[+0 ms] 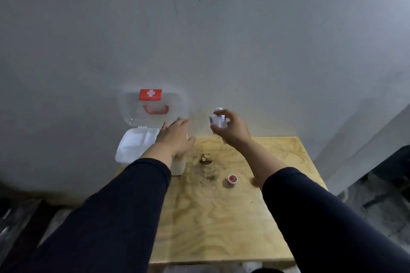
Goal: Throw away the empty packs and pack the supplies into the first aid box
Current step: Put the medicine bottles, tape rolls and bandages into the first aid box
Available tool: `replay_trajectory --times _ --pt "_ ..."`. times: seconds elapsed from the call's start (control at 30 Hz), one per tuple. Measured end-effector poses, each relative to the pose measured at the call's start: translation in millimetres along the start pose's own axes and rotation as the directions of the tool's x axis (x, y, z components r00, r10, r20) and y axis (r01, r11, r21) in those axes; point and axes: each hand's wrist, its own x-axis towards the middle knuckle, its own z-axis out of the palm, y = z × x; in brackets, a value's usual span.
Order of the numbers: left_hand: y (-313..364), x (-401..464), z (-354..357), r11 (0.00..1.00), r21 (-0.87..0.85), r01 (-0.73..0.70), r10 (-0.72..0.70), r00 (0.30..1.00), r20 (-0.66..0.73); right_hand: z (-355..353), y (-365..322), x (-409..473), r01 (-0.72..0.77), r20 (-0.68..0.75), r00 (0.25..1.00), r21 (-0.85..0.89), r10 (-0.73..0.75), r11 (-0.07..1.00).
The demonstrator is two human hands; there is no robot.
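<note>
The white first aid box (128, 147) stands open at the table's far left corner, its clear lid (133, 115) with a red cross label and red handle leaning against the wall. My left hand (176, 136) hovers flat over the box's right side, fingers straight. My right hand (230, 129) is raised above the table's far edge and grips a small white pack with blue print (217, 119). A small pink-and-white tape roll (231, 180) lies on the wood between my arms.
The plywood table (221, 217) stands against a grey wall (199, 40). A dark stain with a small crumpled scrap (205, 158) marks the table's middle. A white container (178, 166) stands just under my left wrist. Dark floor shows on both sides.
</note>
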Motion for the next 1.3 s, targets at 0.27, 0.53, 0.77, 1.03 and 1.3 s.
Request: replay_trajectory --times 0.27,0.53,0.77,1.03,1.3 --pt "-123.3 -33.9 -6.6 0.992 -0.01 0.128 -0.129 0.991 -0.035 114.6 -85.8 -5.1 0.113 0.188 0.978 -0.132 -0.087 0.985" --pt "-189.3 -46.8 16.4 0.97 -0.119 0.212 -0.198 0.973 0.115 200.7 -101.3 -7.8 0.122 0.343 0.939 -0.257 -0.027 0.959" --pt "-204.9 -44.0 21.8 0.96 -0.228 0.159 -0.139 0.985 0.101 227.7 -102.2 -1.3 0.103 0.406 0.909 -0.441 0.096 0.892" --pt "-214.4 -40.7 22.8 0.983 -0.127 0.133 -0.117 0.985 0.127 224.5 -105.2 15.9 0.004 0.276 0.944 -0.561 0.182 0.828" --pt "-203.3 -32.1 -3.1 1.0 -0.024 0.007 -0.005 0.996 0.084 197.5 -110.0 6.4 -0.039 0.129 0.984 -0.505 0.12 0.862"
